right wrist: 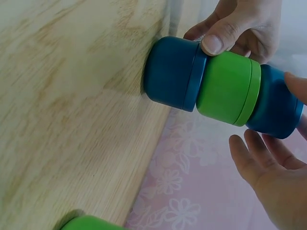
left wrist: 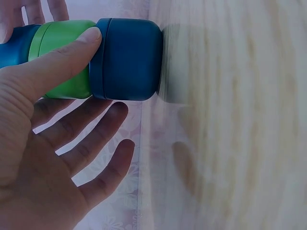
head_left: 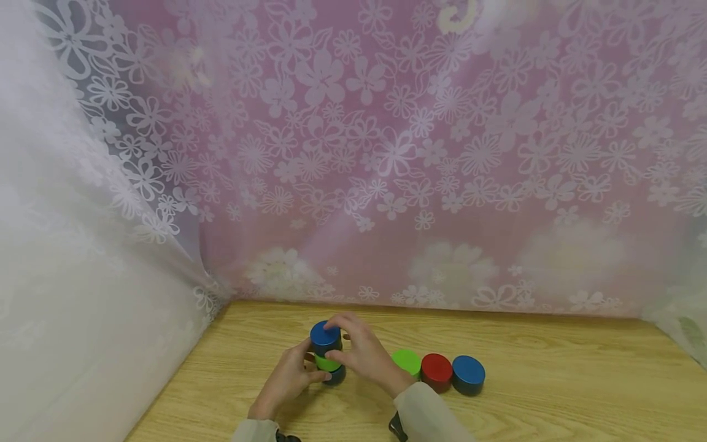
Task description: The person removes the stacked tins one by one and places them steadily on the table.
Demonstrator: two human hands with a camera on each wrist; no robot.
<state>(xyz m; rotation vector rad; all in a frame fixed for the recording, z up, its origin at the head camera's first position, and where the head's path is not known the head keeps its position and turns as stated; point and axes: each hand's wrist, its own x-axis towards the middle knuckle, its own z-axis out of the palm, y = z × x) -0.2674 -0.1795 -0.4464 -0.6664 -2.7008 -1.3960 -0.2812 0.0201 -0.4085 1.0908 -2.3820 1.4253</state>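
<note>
Three small lidded round canisters stand in a stack on the table. A dark blue canister (left wrist: pixel 132 60) is at the bottom, a green canister (right wrist: pixel 228 88) in the middle and another blue canister (head_left: pixel 324 334) on top. My left hand (head_left: pixel 287 377) holds the stack from the left around the green canister, its thumb reaching the seam with the bottom one. From the right, my right hand (head_left: pixel 367 353) grips the top blue canister, with its thumb and fingers about the side and lid. In the left wrist view, the lower left fingers spread away from the stack.
To the right of the stack, a second green canister (head_left: pixel 407 363), a red canister (head_left: pixel 436 371) and another blue canister (head_left: pixel 469 374) stand in a row on the wooden table (head_left: pixel 552 380). A flowered curtain (head_left: pixel 386 184) hangs along the table's back edge.
</note>
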